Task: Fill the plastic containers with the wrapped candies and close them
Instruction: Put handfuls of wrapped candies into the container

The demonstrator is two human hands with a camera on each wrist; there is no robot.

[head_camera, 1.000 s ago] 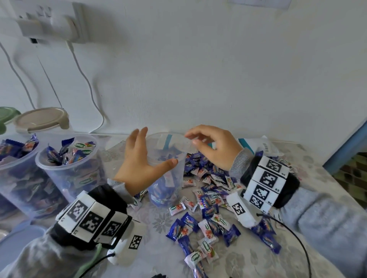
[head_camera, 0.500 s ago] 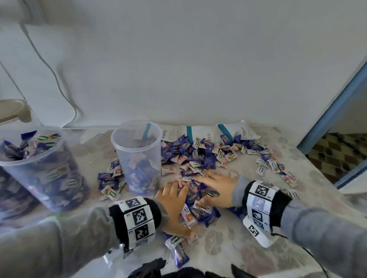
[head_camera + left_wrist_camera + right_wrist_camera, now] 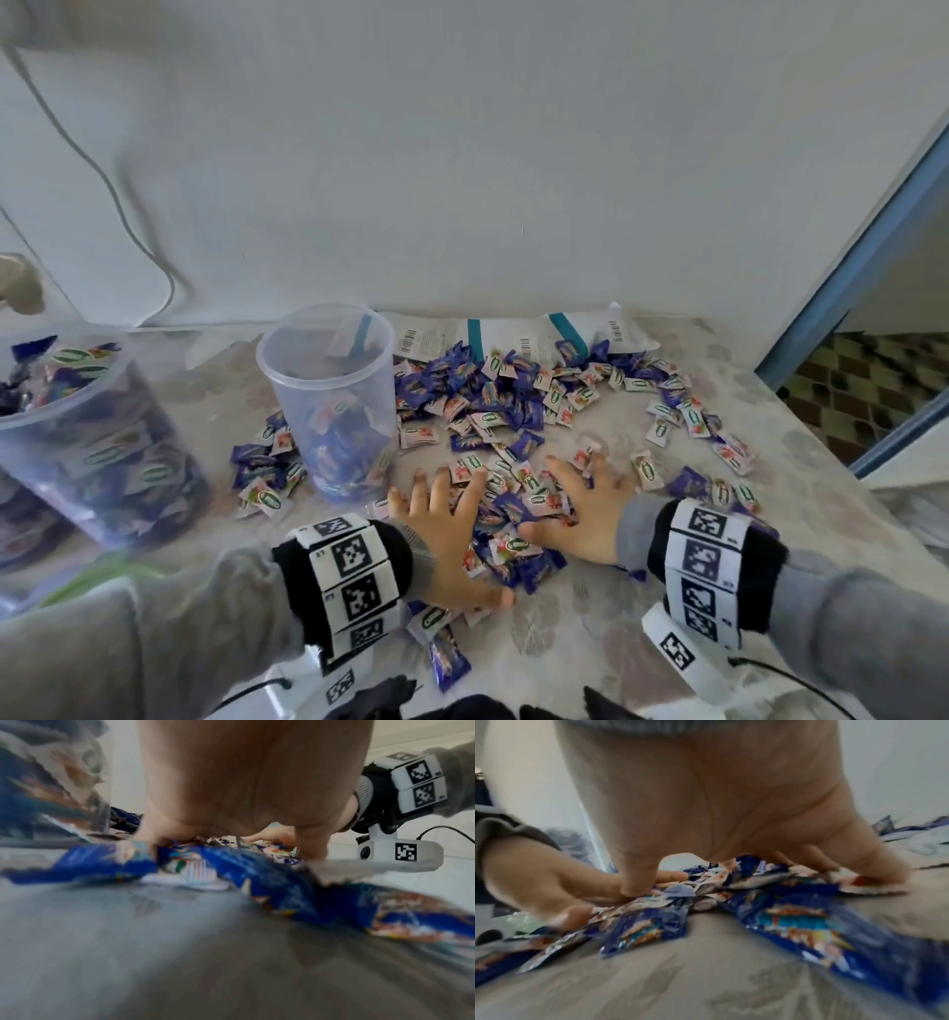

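Wrapped candies lie under both hands' spread fingers (palms down).

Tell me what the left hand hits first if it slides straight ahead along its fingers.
Likely more loose wrapped candies just beyond the left hand, whose fingers point away, slightly right of the half-filled container; depth is uncertain.

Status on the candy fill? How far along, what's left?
Done: the container at far left is heaped to its rim, no lid on. In hand: left hand and right hand lie spread on the loose candies, raking a batch together. Left: the middle container is only about half full; most candies are on the table; no container is closed.
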